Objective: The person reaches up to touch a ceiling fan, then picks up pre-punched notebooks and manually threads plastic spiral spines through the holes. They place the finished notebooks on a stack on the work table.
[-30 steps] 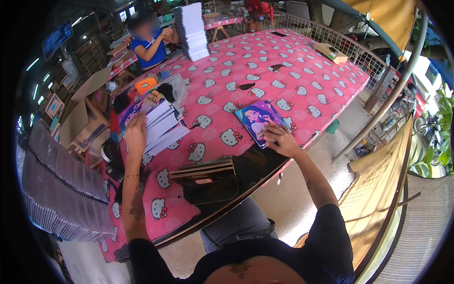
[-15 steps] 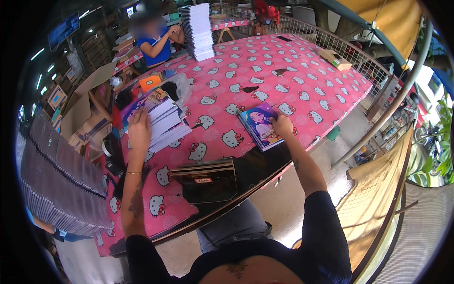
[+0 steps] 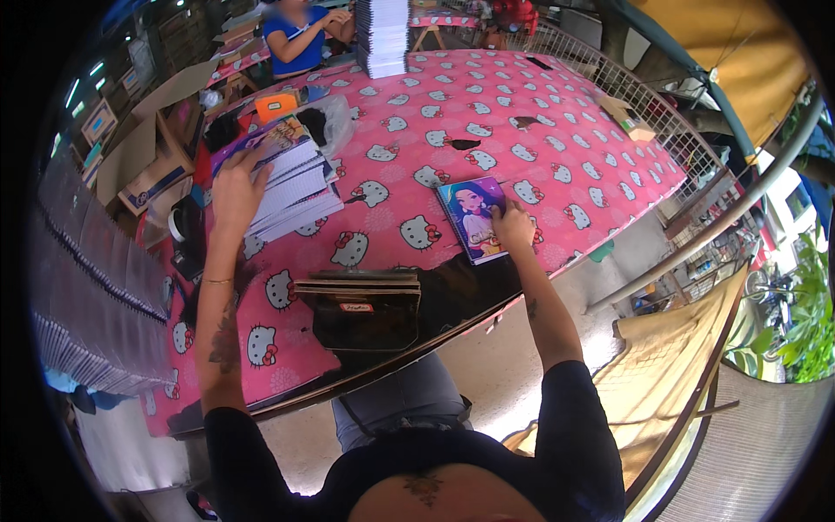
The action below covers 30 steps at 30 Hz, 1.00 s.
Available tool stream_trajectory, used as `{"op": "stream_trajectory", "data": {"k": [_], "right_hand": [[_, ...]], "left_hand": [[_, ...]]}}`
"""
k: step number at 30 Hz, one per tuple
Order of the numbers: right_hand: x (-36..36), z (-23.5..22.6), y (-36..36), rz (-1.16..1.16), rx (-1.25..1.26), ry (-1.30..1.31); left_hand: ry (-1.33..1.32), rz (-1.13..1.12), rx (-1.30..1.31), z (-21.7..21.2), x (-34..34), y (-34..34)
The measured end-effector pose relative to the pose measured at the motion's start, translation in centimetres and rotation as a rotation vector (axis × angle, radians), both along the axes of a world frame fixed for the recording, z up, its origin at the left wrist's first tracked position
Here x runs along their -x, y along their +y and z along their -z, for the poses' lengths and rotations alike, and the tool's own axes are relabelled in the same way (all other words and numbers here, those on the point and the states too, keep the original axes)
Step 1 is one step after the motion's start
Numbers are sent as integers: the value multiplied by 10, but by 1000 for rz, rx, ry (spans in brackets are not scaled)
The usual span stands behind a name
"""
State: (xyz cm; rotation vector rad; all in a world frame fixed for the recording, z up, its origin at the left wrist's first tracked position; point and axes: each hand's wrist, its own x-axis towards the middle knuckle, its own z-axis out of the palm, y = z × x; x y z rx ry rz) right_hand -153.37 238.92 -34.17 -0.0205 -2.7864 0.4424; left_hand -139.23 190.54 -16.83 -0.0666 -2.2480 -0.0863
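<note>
A spiral notebook [image 3: 470, 213] with a cartoon figure on its purple and blue cover lies on the table, perhaps with others under it. My right hand [image 3: 515, 228] grips its right edge, fingers bent over the cover. To the left, several notebooks form a fanned pile [image 3: 296, 191], white page edges and bindings facing me. On the colourful cover at the pile's upper left rests my left hand [image 3: 239, 187], fingers stretched out and thumb apart. Its fingertips are partly hard to make out.
A dark wooden holder [image 3: 365, 317] stands at the pink patterned table's [image 3: 391, 230] front edge. Tall notebook stacks rise at the far side [image 3: 383, 39] and left [image 3: 104, 278]. An orange item [image 3: 276, 106], clear plastic bag [image 3: 337, 126] and cardboard box [image 3: 156, 170] sit beyond my left hand. A person [image 3: 300, 43] works opposite.
The view has tilted and shifted slightly. The notebook under my right hand sits straighter, its edges more even. My left hand stays on the pile, with its thumb more spread.
</note>
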Motion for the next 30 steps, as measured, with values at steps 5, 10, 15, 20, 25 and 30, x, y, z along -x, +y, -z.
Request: {"op": "stream_trajectory", "data": {"k": [5, 10, 15, 20, 25, 30], "right_hand": [[0, -7, -3, 8, -23, -33], [-49, -44, -39, -375, 495, 174], [-149, -75, -91, -1054, 709, -29], [-171, -81, -107, -876, 1139, 56], [-183, -47, -105, -893, 1191, -114], [-190, -32, -108, -820, 1199, -187]], "left_hand": [[-96, 56, 49, 19, -9, -35], [-69, 78, 101, 11, -5, -41], [-4, -52, 119, -39, -45, 13], [-65, 460, 204, -56, -98, 110], [-283, 689, 29, -57, -106, 143], [-416, 648, 75, -60, -98, 140]]}}
